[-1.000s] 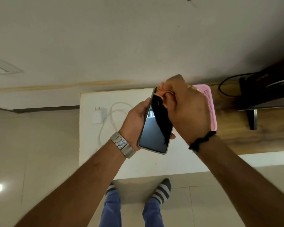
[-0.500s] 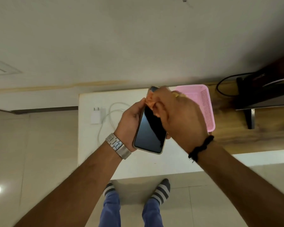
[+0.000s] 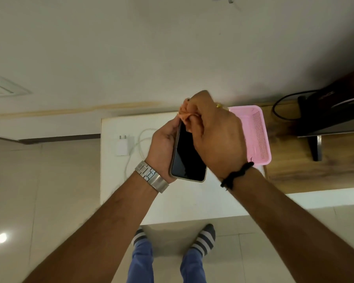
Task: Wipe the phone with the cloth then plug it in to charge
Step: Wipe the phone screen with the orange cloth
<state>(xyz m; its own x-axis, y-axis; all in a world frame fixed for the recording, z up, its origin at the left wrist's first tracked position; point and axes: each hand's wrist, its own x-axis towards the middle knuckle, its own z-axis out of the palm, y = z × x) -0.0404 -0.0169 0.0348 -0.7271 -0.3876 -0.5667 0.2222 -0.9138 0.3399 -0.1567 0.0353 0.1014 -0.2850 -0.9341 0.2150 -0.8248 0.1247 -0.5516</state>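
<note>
My left hand grips a phone with a dark screen, held over the white table with the screen facing up. My right hand pinches a small orange cloth bunched against the phone's far end. Most of the cloth is hidden by my fingers. A white charger plug lies on the table to the left, with its white cable coiled beside it and partly behind my left hand.
A pink plastic basket sits on the table right of my hands. Beyond it a wooden surface carries a black device with a black cord. A wall socket plate shows at far left. My feet stand at the table's near edge.
My right hand has slid the cloth up the screen to the phone's far end. The phone has tilted a little more upright in my left hand.
</note>
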